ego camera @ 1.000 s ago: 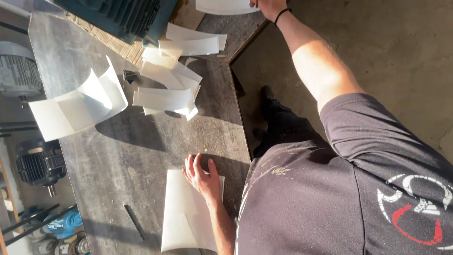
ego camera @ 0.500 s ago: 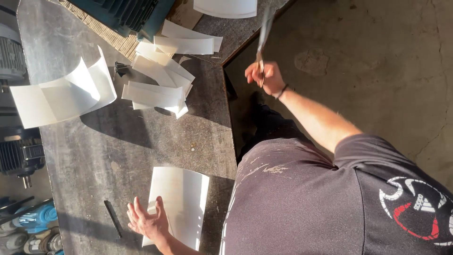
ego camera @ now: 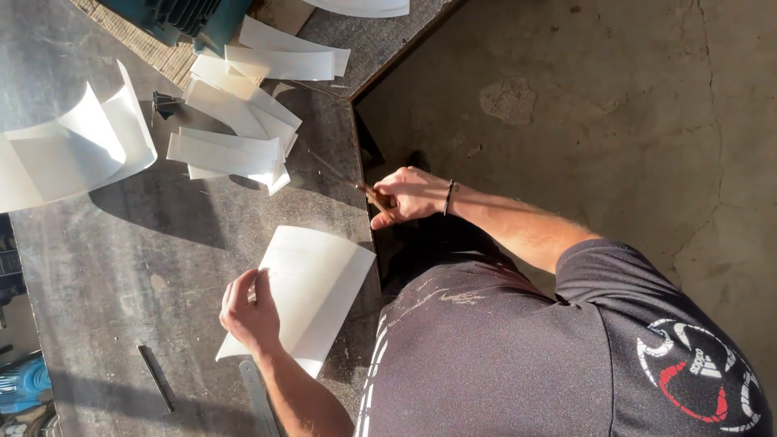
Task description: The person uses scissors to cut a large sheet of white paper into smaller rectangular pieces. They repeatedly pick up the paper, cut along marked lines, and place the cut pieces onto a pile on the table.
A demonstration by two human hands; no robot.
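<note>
Scissors (ego camera: 374, 194) now sit low at the counter (ego camera: 121, 259) edge, right hand (ego camera: 417, 194) clamped on them, no longer raised; left hand (ego camera: 247, 311) presses the white sheet (ego camera: 316, 283) near that edge.

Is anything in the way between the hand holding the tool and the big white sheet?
Nothing visible: only bare grey table lies between the right hand with its wooden-handled tool and the curved white sheet.

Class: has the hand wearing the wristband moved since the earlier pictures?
Yes. The right hand has drawn back from beyond the table corner to the table's edge, nearer the flat white sheet, gripping a thin tool.
</note>
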